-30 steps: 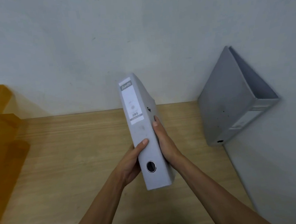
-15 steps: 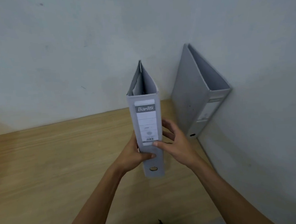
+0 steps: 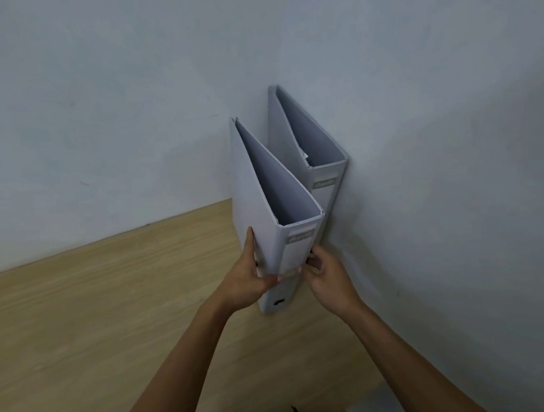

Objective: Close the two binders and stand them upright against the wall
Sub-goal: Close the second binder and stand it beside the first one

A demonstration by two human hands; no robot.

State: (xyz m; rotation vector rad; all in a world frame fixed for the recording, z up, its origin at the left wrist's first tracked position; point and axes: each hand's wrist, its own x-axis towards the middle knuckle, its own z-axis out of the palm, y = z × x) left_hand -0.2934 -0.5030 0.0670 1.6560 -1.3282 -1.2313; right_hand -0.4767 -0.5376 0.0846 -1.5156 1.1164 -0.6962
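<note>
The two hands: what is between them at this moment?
In the head view, the nearer grey binder stands between the left hand and the right hand; both grip its spine end on the wooden table.

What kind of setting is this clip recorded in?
Probably an office or study corner: two grey lever-arch binders stand on a wood-grain desk set into the corner of plain white walls.

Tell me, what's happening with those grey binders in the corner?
A person is standing two grey binders upright on a wooden desk. The far binder already stands in the corner against the wall. The near binder is upright beside it, gripped low on its spine by the left hand and right hand.
</note>
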